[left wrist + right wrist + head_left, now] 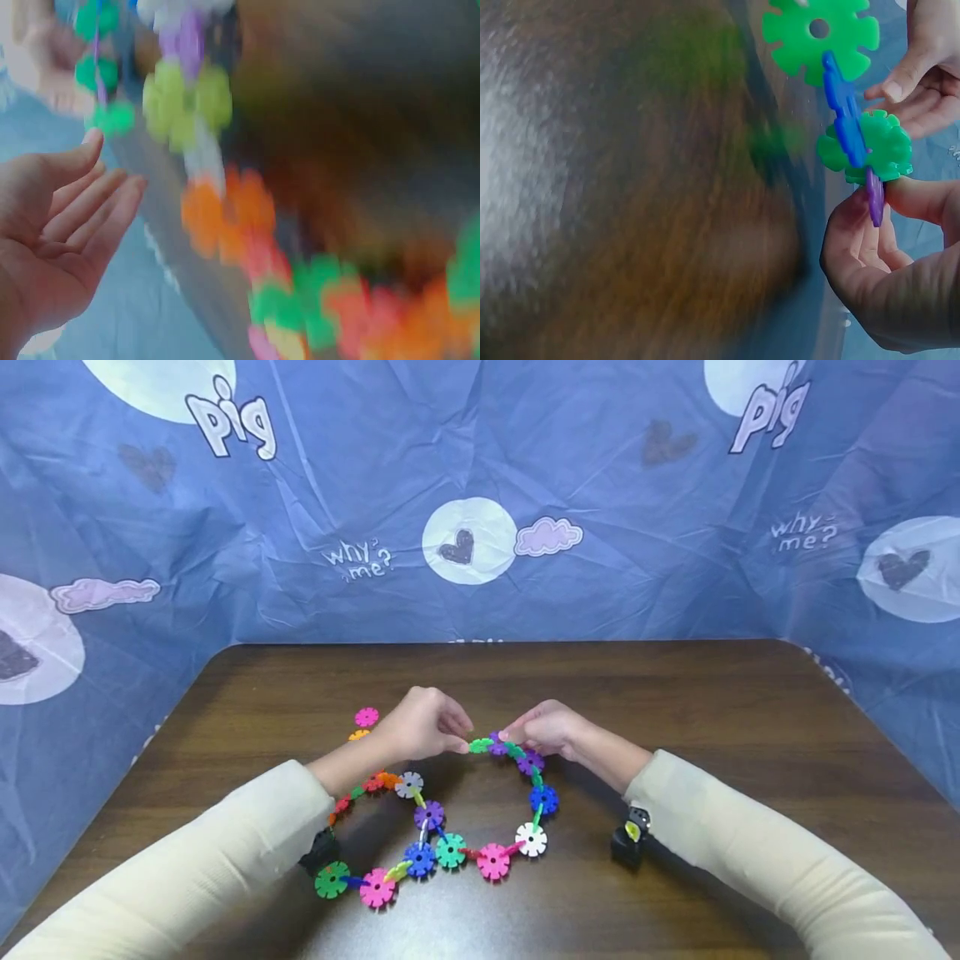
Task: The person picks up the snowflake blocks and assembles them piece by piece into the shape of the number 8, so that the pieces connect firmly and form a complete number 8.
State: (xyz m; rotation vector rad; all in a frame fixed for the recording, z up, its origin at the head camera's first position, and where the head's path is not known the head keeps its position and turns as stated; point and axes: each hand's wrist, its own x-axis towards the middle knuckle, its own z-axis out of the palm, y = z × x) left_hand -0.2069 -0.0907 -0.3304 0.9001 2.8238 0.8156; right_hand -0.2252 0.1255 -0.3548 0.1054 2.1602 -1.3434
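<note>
A chain of colorful notched plastic discs, linked edge to edge, curves over the table in two loops. My right hand (551, 727) pinches it near the raised far end, between thumb and fingers, by a purple disc (875, 196) and a green disc (889, 146). My left hand (427, 724) is at the chain's end green disc (480, 746), its thumb tip beside that disc and its fingers loosely bent; whether they touch cannot be told. In the left wrist view the left fingers (112, 214) hold nothing. A white disc (532, 840) and a pink disc (493, 862) lie in the near part.
The second loop, with a green disc (332, 880) at its near left, runs partly behind my left forearm. A pink disc (367, 717) and an orange disc (359, 735) show beyond that arm. A brown wooden table (712, 710) lies underneath, with a blue printed cloth (600, 460) behind.
</note>
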